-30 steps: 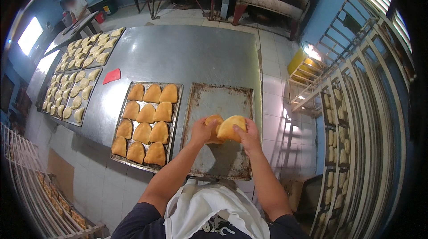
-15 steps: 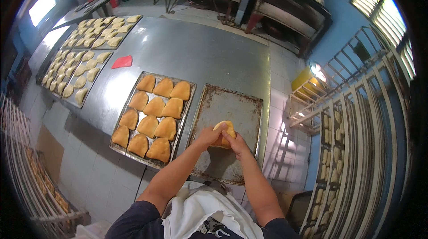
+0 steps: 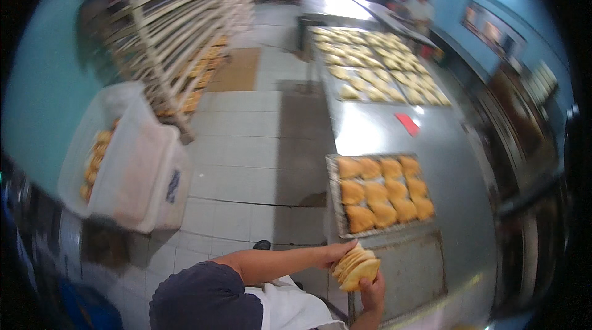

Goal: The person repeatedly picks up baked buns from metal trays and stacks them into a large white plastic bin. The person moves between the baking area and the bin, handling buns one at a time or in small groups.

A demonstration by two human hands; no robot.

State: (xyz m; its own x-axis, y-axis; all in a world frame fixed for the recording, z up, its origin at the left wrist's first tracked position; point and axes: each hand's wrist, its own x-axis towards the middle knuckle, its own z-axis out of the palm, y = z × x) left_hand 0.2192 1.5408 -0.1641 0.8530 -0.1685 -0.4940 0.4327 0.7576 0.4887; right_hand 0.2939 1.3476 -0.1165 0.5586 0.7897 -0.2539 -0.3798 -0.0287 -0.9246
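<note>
Between my two hands is a stack of golden-brown baked breads (image 3: 356, 268), flat and folded in shape, pressed face to face on edge. My left hand (image 3: 337, 253) closes on the stack's far left end. My right hand (image 3: 374, 293) grips its near right side. The stack is held up beside the corner of a dark, rust-stained baking tray (image 3: 410, 274) on the metal table. Just beyond that tray lies another baking tray (image 3: 336, 197), filled with rows of similar golden breads (image 3: 381, 193).
On the table (image 3: 447, 145) farther off are a red scraper-like piece (image 3: 407, 124) and trays of pale dough pieces (image 3: 364, 62). White plastic bins (image 3: 142, 170) stand at left, one holding breads. Behind them is a tall rack (image 3: 179, 34). A person (image 3: 419, 9) stands far back.
My view has swung left, bringing the bins and rack into sight. Both hands have lifted the breads off the rust-stained tray and moved them to its left edge.
</note>
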